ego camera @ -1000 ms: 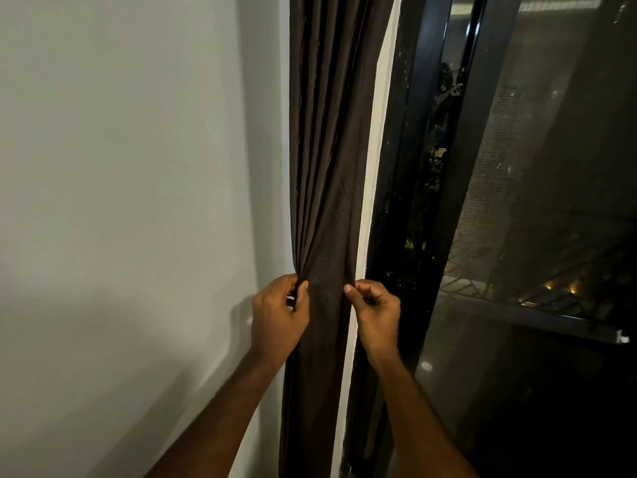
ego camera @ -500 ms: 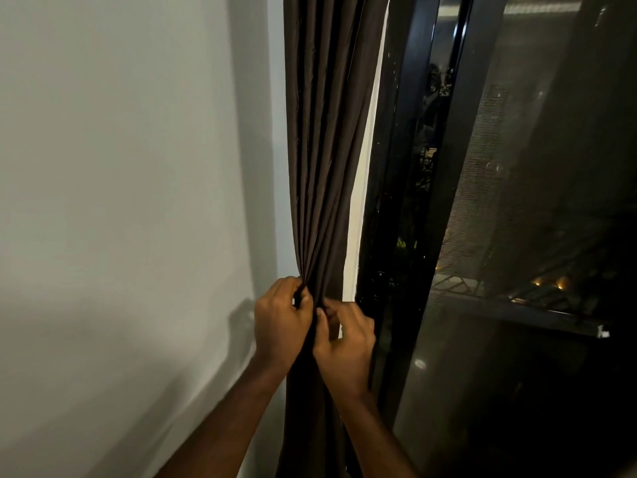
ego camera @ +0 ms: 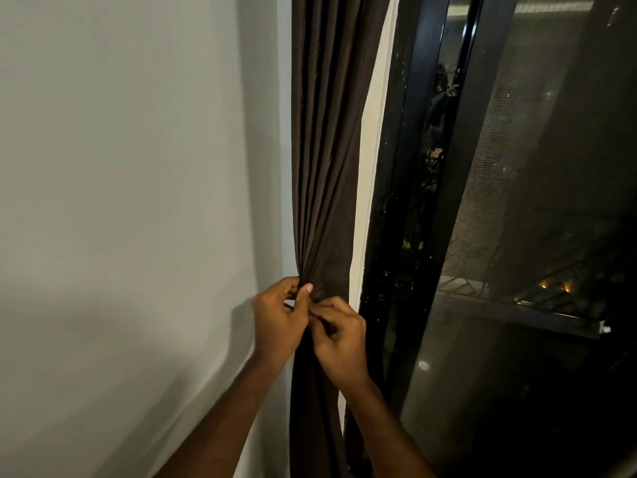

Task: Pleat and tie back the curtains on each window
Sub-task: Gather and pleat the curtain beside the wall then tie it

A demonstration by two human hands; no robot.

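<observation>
Both my hands bunch the dark brown fabric curtain point(ego camera: 324, 174) beside the black metal window frame point(ego camera: 396, 201).

My left hand point(ego camera: 277, 326) pinches the gathered pleats, thumb across the front; my right hand point(ego camera: 339, 334), touching it on the frame side, curls its fingers point(ego camera: 329, 310) around the fabric. The curtain hangs between the pale grey wall point(ego camera: 120, 201) and the frame.

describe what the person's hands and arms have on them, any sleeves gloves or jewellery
Both arms are bare as far as the frame shows, with no sleeves in view. The left hand and right hand wear no gloves, and no rings, watch or bracelets show. The fingernails look short and unpainted.
</observation>
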